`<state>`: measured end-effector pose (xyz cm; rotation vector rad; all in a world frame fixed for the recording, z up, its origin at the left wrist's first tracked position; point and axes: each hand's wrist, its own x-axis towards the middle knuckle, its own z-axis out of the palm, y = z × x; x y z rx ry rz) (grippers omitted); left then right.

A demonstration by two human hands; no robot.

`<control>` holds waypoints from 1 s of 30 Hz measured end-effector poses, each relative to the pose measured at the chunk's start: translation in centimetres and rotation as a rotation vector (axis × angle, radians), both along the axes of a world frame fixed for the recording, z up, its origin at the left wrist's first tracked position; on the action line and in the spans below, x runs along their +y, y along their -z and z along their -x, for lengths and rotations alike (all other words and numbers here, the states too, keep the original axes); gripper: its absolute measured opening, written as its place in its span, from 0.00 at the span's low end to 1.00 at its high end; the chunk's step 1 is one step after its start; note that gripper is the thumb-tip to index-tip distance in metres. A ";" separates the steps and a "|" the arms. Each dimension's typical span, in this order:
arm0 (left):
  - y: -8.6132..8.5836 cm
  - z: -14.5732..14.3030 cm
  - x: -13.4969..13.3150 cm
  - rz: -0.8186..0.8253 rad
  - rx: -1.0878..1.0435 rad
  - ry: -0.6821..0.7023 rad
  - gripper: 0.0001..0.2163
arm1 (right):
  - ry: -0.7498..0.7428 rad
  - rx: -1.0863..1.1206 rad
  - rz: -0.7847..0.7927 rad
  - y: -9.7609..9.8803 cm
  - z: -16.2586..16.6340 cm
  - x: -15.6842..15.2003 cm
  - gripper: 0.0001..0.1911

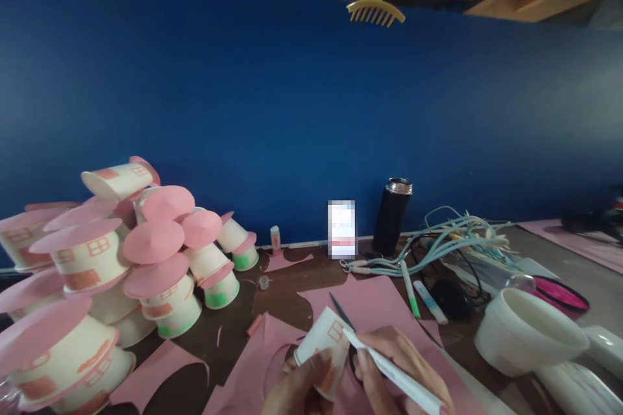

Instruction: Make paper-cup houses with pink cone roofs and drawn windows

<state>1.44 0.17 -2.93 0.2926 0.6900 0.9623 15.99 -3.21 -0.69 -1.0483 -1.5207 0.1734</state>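
Observation:
My left hand (pixel 302 386) grips a white paper cup (pixel 318 337), tilted on its side, with a window outline and other marks in orange-red on its wall. My right hand (pixel 399 363) is closed round a white marker (pixel 399 376). The marker's tip is at the cup's wall, beside the drawn window; whether it touches I cannot tell. Under both hands lies cut pink paper (pixel 374 298). Scissors (pixel 341 310) rest on it, their blade showing and their handles partly hidden by the cup and my right hand.
Paper-cup houses with pink round roofs (pixel 153 240) are piled on the left. A black flask (pixel 392 217) and a phone (pixel 342 230) stand by the blue wall. On the right are tangled cables (pixel 423 259), a green-tipped marker (pixel 410 288) and stacked white cups (pixel 525 331).

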 end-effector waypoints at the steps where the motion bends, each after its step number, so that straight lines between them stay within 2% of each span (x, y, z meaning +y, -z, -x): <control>1: -0.1 0.0 0.0 -0.001 0.002 0.006 0.21 | 0.006 -0.005 0.003 0.0 0.0 0.0 0.06; 9: -0.9 0.0 -0.2 -0.043 0.036 0.036 0.24 | 0.037 -0.043 0.022 0.2 0.0 0.1 0.06; 17: -0.5 0.1 -0.1 -0.032 0.020 0.016 0.21 | 0.067 -0.050 0.037 -0.6 0.1 0.0 0.06; 25: 0.6 0.1 0.0 -0.017 0.038 0.028 0.18 | 0.054 -0.022 0.068 -0.7 -0.1 0.0 0.04; 30: 0.1 -0.1 -0.1 -0.019 0.021 -0.002 0.17 | 0.028 0.008 0.107 -0.7 -0.2 -0.2 0.04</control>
